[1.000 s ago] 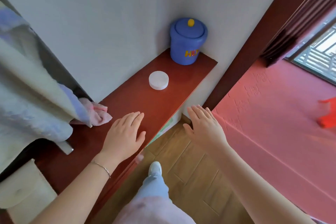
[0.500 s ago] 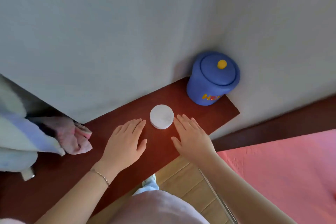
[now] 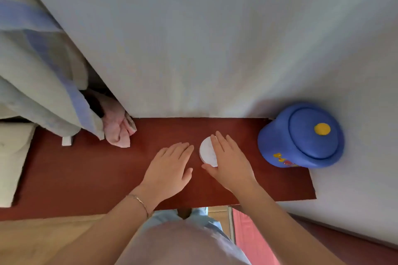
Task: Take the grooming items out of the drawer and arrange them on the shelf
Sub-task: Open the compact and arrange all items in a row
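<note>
A small round white jar (image 3: 206,151) lies on the red-brown shelf (image 3: 86,168), a little right of its middle. My right hand (image 3: 230,163) lies over the jar's right half with fingers stretched out and the thumb against its near edge. My left hand (image 3: 170,170) rests flat on the shelf just left of the jar, fingers together, holding nothing, with a thin bracelet on the wrist. No drawer is visible.
A blue lidded pot (image 3: 301,135) with a yellow knob stands at the shelf's right end against the wall. A pink cloth (image 3: 117,127) and hanging grey-blue fabric (image 3: 38,71) cover the shelf's left back. A pale block (image 3: 13,157) sits at far left.
My view has turned to face the shelf squarely. My right hand has slid forward from beside the white jar onto its top. The left hand stays flat on the shelf.
</note>
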Tool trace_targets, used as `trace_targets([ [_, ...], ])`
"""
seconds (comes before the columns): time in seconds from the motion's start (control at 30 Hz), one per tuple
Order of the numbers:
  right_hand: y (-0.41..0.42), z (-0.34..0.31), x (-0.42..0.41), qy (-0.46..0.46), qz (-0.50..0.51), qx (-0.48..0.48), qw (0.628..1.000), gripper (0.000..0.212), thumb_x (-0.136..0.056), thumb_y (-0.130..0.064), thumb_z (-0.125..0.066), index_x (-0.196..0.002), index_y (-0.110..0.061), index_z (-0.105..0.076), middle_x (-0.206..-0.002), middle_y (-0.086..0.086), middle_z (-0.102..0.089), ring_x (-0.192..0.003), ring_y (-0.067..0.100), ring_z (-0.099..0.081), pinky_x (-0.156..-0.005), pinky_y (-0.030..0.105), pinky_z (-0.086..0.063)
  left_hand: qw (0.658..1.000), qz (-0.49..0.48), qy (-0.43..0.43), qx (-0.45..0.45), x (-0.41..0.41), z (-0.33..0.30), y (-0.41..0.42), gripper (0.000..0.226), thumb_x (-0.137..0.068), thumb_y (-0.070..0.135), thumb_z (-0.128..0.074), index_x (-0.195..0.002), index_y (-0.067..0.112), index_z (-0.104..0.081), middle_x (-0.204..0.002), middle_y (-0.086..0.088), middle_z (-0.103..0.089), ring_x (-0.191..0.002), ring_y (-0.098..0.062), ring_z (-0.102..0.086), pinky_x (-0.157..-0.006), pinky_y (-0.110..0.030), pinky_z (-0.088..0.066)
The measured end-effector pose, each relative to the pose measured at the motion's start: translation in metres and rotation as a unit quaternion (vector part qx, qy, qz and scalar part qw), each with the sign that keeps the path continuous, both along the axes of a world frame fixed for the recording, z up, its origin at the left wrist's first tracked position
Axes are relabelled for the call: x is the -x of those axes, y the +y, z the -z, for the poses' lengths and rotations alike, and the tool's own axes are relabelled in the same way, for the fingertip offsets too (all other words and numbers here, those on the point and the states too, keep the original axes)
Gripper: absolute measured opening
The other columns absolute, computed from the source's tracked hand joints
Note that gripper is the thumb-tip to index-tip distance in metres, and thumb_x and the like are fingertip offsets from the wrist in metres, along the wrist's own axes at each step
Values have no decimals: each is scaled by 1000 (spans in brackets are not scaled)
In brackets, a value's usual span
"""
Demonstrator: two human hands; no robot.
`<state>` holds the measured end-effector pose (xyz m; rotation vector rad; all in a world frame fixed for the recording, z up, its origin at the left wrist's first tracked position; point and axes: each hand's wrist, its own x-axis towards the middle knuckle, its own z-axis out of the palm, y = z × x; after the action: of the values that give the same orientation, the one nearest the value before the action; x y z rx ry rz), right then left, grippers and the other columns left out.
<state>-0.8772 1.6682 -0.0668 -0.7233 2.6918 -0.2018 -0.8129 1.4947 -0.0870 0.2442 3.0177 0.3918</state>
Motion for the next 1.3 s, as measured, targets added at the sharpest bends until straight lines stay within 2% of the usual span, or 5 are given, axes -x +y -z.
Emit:
trace_targets([
  [0.23, -1, 0, 3, -14, -14, 34, 999, 78, -83, -38, -61, -147, -19, -22, -149, 9, -28, -127, 31, -33, -98, 37, -39, 935, -197, -118, -270, -12, -6, 13, 44, -94, 30, -47, -136, 20, -43, -138, 7, -44, -128, -8, -39, -107, -23, -28],
  [0.4, -17, -26, -8, -53, -24, 192, 980, 78, -79, -42, -64, -144, -26, -26, -144, 0, -32, -127, 21, -34, -100, 30, -37, 557, -427, -263, -662, 5, -28, 11, 39, -99, 33, -33, -125, 10, -50, -127, -8, -55, -117, -25, -52, -96, -38, -41],
  [0.5, -35, -41, -21, -69, -33, 241, 967, 80, -72, -52, -60, -142, -27, -30, -141, -3, -35, -123, 16, -38, -97, 29, -41, 465, -437, -243, -731, -2, -29, 1, 52, -91, 51, -38, -123, 14, -55, -119, -8, -63, -109, -23, -60, -81, -38, -50],
  [1.07, -115, -70, -13, -254, -109, 301, 913, 49, -82, -37, -62, -129, -38, -47, -111, -13, -52, -98, 5, -54, -85, 23, -47, 448, -505, -68, -734, -62, -55, -55, 54, -96, 50, -27, -107, 13, -65, -100, -10, -71, -88, -21, -68, -68, -31, -55],
  [1.3, -160, -64, -28, -572, 100, 382, 719, 18, -93, -27, -50, -99, -42, -59, -110, -9, -60, -111, 17, -55, -98, 38, -47, 422, -585, 31, -692, -100, -52, -78, 44, -96, 45, -37, -95, 14, -67, -80, 2, -74, -72, -11, -69, -57, -24, -54],
])
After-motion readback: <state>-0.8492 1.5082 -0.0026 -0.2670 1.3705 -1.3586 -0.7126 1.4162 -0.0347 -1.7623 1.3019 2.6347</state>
